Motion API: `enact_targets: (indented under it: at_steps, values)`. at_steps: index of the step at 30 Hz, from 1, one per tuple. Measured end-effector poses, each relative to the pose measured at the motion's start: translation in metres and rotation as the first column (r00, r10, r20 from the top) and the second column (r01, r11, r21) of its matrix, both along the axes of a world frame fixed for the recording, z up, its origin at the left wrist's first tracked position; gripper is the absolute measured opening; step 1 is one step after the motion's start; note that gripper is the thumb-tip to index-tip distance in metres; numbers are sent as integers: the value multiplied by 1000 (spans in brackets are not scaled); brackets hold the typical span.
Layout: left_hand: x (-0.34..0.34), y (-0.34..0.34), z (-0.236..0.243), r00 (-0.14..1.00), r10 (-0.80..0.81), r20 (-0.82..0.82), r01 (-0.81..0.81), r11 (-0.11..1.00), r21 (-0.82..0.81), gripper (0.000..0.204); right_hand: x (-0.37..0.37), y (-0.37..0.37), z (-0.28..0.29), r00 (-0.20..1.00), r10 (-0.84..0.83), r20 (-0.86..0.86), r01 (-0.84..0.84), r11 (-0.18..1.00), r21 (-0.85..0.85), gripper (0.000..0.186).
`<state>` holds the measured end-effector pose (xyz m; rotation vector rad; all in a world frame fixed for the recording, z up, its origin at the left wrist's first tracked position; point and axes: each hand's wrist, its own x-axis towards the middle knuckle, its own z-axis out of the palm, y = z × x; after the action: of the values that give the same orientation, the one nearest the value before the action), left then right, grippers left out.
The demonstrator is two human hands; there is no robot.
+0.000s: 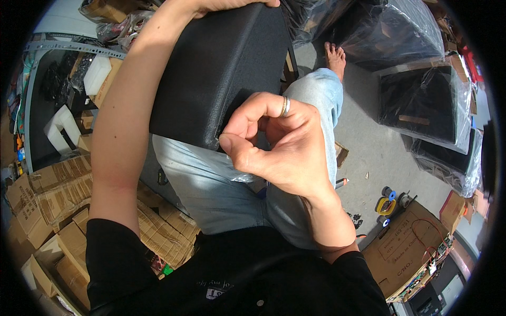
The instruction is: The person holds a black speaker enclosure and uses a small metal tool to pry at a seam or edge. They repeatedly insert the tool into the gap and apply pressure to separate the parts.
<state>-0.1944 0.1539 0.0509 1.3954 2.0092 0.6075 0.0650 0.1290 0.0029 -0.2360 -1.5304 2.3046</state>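
Observation:
A black textured box-like piece (pixel 200 73) rests over my lap, with clear plastic (pixel 242 176) under its lower corner. My left hand (pixel 234 5) grips its far edge, partly cut off at the top of the view. My right hand (pixel 282 147), wearing a ring, has thumb and index finger pinched at the near lower corner, where a small pale fleck shows on the edge; whatever sits between the fingertips is too small to make out.
Plastic-wrapped black boxes (pixel 421 105) stand to the right. Cardboard (pixel 58 189) is piled at the left below a metal rack (pixel 39 46) holding white foam. Spools and small tools (pixel 387 203) lie on the floor (pixel 358 147) beside a large cardboard sheet (pixel 400 247) with wires on it.

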Motion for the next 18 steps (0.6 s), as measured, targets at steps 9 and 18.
enact_targets:
  at_steps: [9,18]
  values:
    - [-9,7,-16,999,36,-17,-35,999,8,71,3,2,0,1000,27,-16,-25,995,94,17]
    - [-13,8,-25,997,37,-74,-33,998,58,67,0,0,-8,997,-30,-68,32,999,41,12]
